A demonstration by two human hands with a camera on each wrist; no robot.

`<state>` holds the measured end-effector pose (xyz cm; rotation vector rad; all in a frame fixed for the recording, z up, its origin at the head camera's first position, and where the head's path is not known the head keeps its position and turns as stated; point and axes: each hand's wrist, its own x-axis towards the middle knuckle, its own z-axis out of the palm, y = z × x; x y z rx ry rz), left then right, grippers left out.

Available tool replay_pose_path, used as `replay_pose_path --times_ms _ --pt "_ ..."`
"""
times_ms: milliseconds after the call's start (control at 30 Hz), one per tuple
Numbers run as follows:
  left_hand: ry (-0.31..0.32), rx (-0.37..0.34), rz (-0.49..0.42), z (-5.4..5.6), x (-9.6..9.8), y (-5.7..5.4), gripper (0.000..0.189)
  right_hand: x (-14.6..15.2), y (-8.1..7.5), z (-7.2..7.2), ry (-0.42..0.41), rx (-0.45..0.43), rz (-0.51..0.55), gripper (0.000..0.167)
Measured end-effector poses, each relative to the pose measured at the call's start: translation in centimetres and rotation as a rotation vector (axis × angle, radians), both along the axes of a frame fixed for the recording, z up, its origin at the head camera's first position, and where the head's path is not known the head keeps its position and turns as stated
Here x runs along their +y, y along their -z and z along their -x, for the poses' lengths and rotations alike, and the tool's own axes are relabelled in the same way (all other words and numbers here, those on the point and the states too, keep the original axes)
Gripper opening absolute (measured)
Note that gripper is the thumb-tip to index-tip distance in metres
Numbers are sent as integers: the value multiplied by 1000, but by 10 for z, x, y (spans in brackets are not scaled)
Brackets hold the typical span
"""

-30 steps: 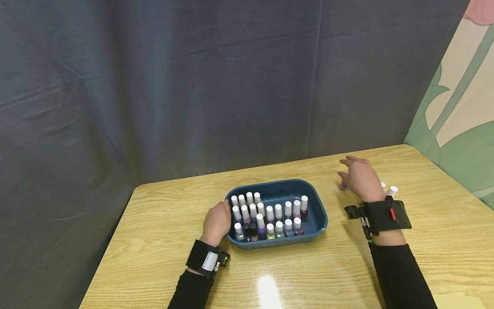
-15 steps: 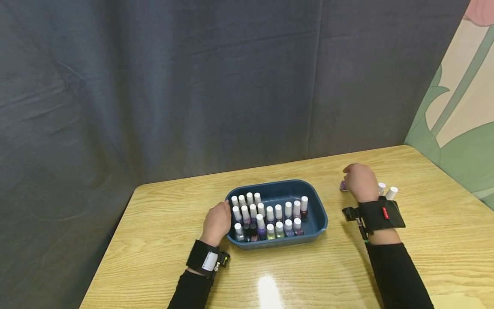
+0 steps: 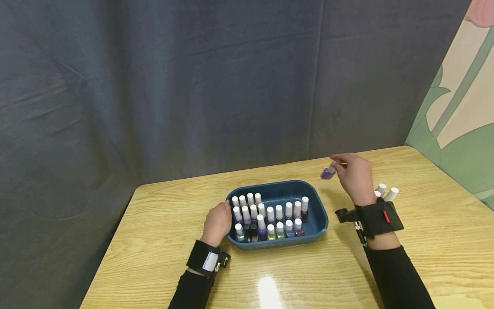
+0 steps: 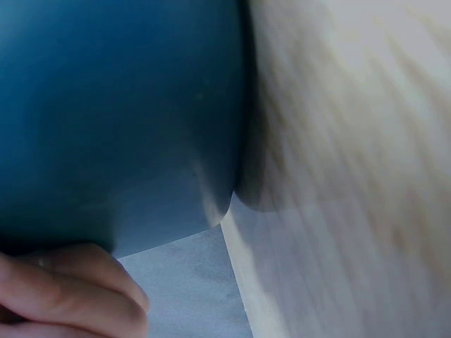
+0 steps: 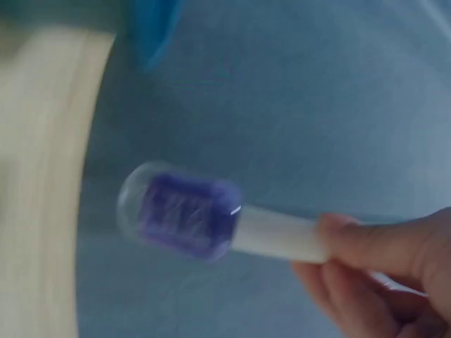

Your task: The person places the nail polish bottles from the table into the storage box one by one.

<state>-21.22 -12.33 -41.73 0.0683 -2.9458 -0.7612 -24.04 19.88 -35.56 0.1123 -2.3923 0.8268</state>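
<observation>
A purple nail polish bottle (image 3: 328, 173) is pinched by its white cap in my right hand (image 3: 356, 177), tilted and lifted above the table's far right part. In the right wrist view the bottle (image 5: 184, 215) points left, its cap between thumb and fingers. My left hand (image 3: 217, 222) grips the left end of a dark blue tray (image 3: 321, 229); in the left wrist view its curled fingers (image 4: 77, 292) lie against the tray wall (image 4: 141, 127). Inside the tray several nail polish bottles (image 3: 261, 229) stand in rows, mostly white-capped, two with black caps. The tray's right end and back right show bare floor.
Several more white-capped bottles (image 3: 391, 194) stand right of the tray, partly hidden behind my right wrist. The wooden table (image 3: 162, 249) ends at a dark grey curtain (image 3: 231, 94) at the back. A patterned wall hanging (image 3: 463, 111) borders the right side.
My right hand has closed on the purple bottle, lifted it off the table and carried it a little left. The left hand and tray stay in place.
</observation>
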Motion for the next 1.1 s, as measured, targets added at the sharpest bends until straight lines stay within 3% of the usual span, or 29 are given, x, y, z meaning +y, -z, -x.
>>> replay_pose_path --times_ms 233,533,733,1100 --pt "-3 -7 -11 0 1 1 46 -26 -14 -13 -158 57 28 19" --pt "2 21 -4 0 0 2 45 -38 -10 -14 -352 -146 -103 18" --pt "-2 16 -5 -1 1 2 45 -40 -4 -11 -408 -218 -192 18" --pt "3 31 1 0 0 1 44 -39 0 -9 -473 -257 -284 19"
